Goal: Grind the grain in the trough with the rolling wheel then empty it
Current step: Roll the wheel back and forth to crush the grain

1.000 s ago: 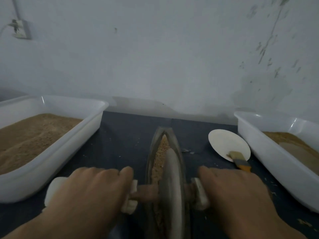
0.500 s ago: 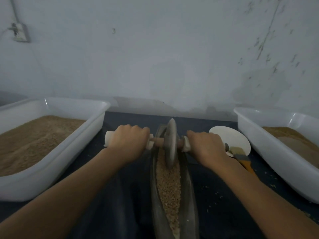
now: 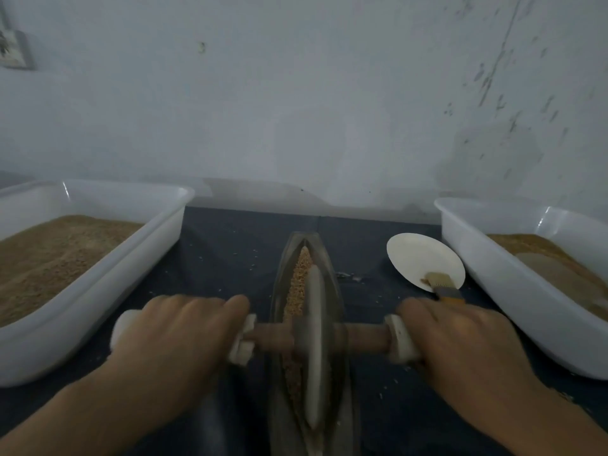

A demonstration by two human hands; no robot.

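Near the bench's front edge, the left hand point(image 3: 177, 327) and right hand point(image 3: 460, 337) each grasp a handle of the one rolling wheel point(image 3: 314, 350) standing in the single grain-filled trough point(image 3: 332, 284), between two white tubs point(image 3: 98, 291).

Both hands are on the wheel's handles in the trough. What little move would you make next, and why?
Probably roll the wheel forward again. Both hands grip its handles near the person, while whole-looking grain still lies ahead in the trough.
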